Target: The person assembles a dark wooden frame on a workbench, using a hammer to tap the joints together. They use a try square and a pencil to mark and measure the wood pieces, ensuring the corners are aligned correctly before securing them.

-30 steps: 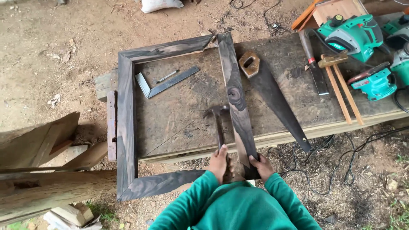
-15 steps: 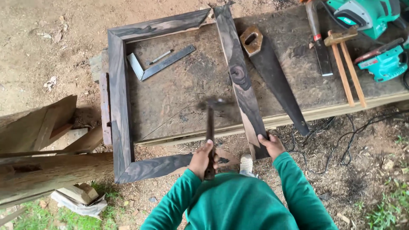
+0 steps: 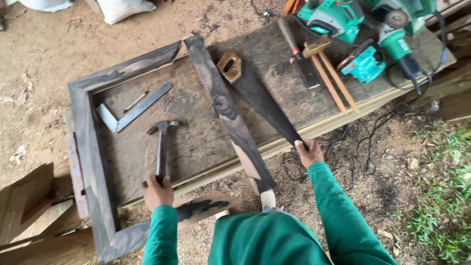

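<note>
Left hand (image 3: 157, 191) closed around one hammer (image 3: 162, 142) handle on the surface (image 3: 196, 142). Right hand (image 3: 308, 153) grips tip of one handsaw (image 3: 260, 95). One square (image 3: 132, 108), three green power tools (image 3: 363, 29).

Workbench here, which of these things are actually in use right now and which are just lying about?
In use:
- hammer, gripped by the left hand
- handsaw, its tip touched by the right hand
- dark wooden frame on the bench

Lying about:
- metal square
- chisel
- green power tools
- wooden sticks
- cables
</note>
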